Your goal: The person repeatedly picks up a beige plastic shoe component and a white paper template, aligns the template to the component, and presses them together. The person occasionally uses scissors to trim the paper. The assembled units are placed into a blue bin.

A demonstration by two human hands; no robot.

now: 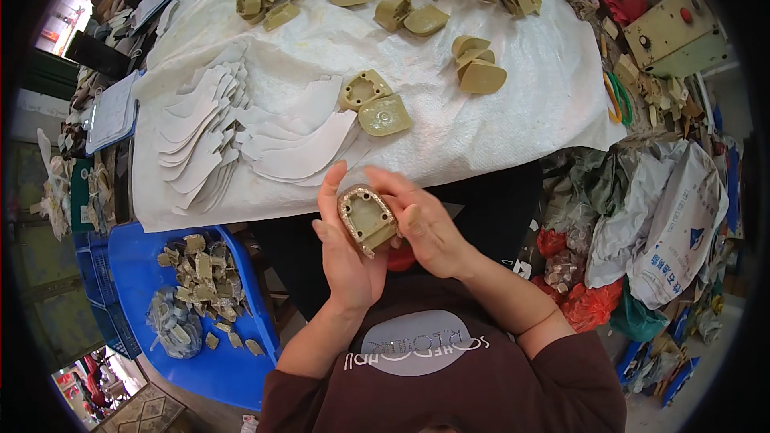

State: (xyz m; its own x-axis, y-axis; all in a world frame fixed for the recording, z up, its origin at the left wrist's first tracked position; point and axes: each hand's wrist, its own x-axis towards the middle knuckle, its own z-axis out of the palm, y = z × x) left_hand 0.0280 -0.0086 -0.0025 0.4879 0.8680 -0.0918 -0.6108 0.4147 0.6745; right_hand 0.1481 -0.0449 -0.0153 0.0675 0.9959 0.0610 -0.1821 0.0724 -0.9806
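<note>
Between my two hands, just off the table's front edge, is an olive-tan shoe heel (366, 216), its hollow top with several holes facing up. A glittery band runs around its rim. My left hand (346, 261) cups it from the left, thumb and fingers along its side. My right hand (429, 228) is closed on its right side, the thumb bent against the edge. Beyond my hands lie two loose heels (385, 115) on the white sheet (449, 148). To their left are fanned white curved cut pieces (309, 144) and a stack of similar pieces (200, 136).
A pile of heels (393, 8) covers the table's far side, with a small stack of heels (480, 72) nearer right. At lower left, a blue bin (184, 361) contains glittery heels (204, 273) and a plastic bag (173, 325). Plastic sacks (674, 224) crowd the right.
</note>
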